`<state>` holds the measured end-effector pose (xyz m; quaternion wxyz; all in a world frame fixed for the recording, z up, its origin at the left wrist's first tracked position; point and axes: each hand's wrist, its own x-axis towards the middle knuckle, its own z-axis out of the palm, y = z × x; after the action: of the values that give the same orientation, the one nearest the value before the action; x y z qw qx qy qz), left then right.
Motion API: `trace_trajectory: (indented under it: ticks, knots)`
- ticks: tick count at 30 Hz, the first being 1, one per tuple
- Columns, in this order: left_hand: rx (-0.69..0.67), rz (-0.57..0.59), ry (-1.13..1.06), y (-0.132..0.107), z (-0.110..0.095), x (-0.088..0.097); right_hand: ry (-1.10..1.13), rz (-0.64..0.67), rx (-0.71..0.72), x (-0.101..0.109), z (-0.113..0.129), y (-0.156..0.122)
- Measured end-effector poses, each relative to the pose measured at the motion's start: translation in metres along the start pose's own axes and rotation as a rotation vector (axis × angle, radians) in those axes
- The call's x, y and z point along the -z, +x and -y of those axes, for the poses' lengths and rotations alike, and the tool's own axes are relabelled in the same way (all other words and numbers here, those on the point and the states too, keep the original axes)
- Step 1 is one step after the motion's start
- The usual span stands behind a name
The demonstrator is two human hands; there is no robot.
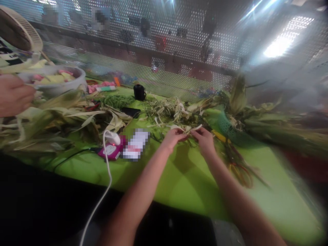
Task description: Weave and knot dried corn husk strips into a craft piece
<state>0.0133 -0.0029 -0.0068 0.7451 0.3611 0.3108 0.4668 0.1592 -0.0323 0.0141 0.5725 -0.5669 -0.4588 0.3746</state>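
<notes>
Between both hands, a pale strip of corn husk (188, 130) is stretched just above the green table. My left hand (174, 137) pinches its left part, with one end curling up past the fingers. On the other side, my right hand (203, 137) is closed on the right part, and a short end sticks out over the fingertips. Just beyond the hands lies a loose heap of shredded husk strips (176, 111). The fingertips are partly blurred.
Scissors with orange handles (241, 174) lie right of my hands, near a green basket (225, 126). A magenta power block (112, 150) with a white charger (112, 137) and a phone (135, 145) sit left. Another person's hand (15, 95) is over piled corn husks (64, 116). A black mug (139, 92) stands behind.
</notes>
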Motion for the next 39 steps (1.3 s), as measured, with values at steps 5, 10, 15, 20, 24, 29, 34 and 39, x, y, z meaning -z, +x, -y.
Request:
trace_trajectory:
  ticks: [5, 10, 15, 20, 24, 29, 34, 39]
  knots:
    - [0.046, -0.015, -0.060, -0.001, -0.002, -0.003, 0.039, 0.003, -0.022, 0.000, 0.002, -0.002]
    - [0.082, -0.061, -0.106, -0.002, -0.001, -0.007, 0.087, -0.024, -0.029, 0.000, 0.004, -0.002]
    - [0.082, -0.047, -0.124, -0.002, 0.004, -0.008, 0.114, -0.068, -0.009, 0.000, 0.003, -0.002]
    - [0.106, -0.032, -0.065, -0.004, 0.007, -0.010, 0.123, -0.069, -0.005, -0.002, -0.002, -0.001]
    - [0.126, -0.063, -0.120, -0.004, 0.008, -0.012, 0.115, -0.063, 0.010, -0.003, -0.001, -0.002]
    - [0.093, -0.069, -0.140, -0.003, 0.008, -0.012, 0.056, -0.065, 0.007, -0.004, 0.002, -0.004]
    - [0.081, -0.047, -0.121, -0.002, 0.007, -0.011, 0.050, -0.077, 0.013, -0.002, -0.002, -0.002]
    - [0.076, -0.056, -0.115, -0.003, 0.006, -0.012, 0.090, -0.074, 0.008, -0.002, -0.003, -0.002]
